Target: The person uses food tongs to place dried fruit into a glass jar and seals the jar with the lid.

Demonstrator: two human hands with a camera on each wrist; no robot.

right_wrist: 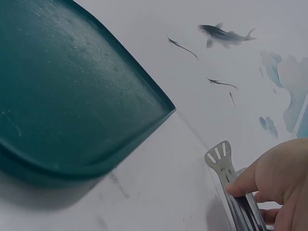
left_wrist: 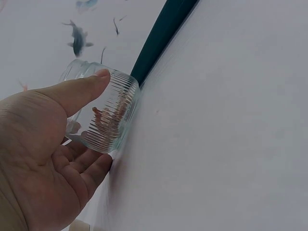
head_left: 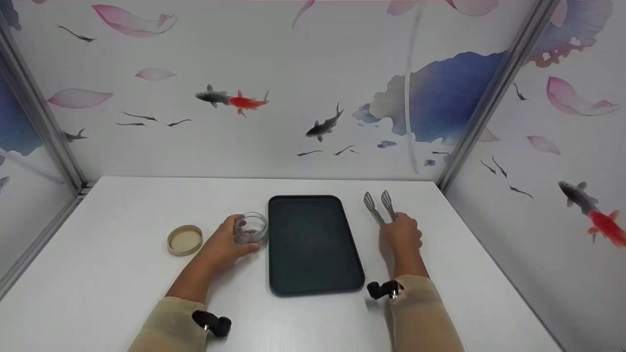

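My left hand holds a clear ribbed glass jar without a lid, its thumb and fingers on either side of the wall. Small brownish pieces, too unclear to name, show inside in the left wrist view. The jar stands at the left edge of a dark green tray. On the tray's right, my right hand grips metal tongs. Their slotted tips point away from me and stand apart in the head view; the right wrist view shows one tip clearly.
A round tan lid lies on the white table, left of my left hand. Behind the table rises a wall printed with fish and petals, and side panels with metal posts flank it.
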